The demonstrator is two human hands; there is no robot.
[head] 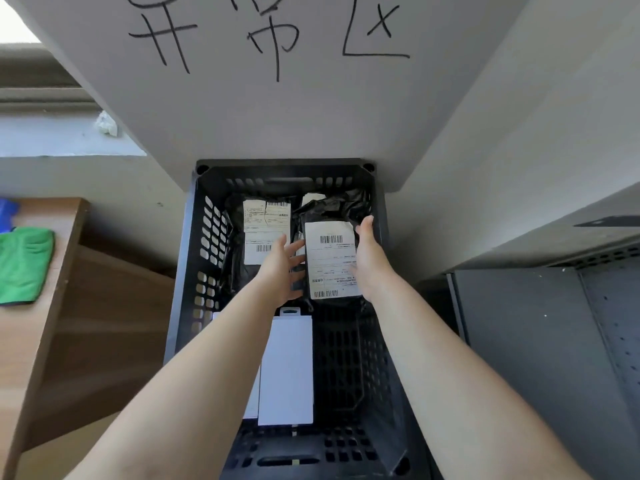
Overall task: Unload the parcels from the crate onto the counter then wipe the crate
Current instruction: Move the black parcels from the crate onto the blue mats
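Black perforated plastic crate (194, 271) sitting on floor below grey wall; wooden table (52, 271) at left carrying green cloth (24, 265). Black-bagged labelled parcel (330, 261) lying at crate's far right corner. Left hand (282, 268) and right hand (369, 258) flanking it, fingers straight, touching its sides. White flat box (285, 368) lying at crate's near left.

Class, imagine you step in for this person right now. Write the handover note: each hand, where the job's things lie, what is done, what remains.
Left hand: open, fingers against the left edge of the black parcel with the white label.
Right hand: open, pressed to that parcel's right edge. The parcel is flanked by both hands, low in the black crate.
Also in the crate: a second black parcel at the far left, a white flat box near the front.
The green cloth lies on the wooden counter to the left.
Done: no parcel shows on the counter.
Left: unload all parcels, then wipe the crate.
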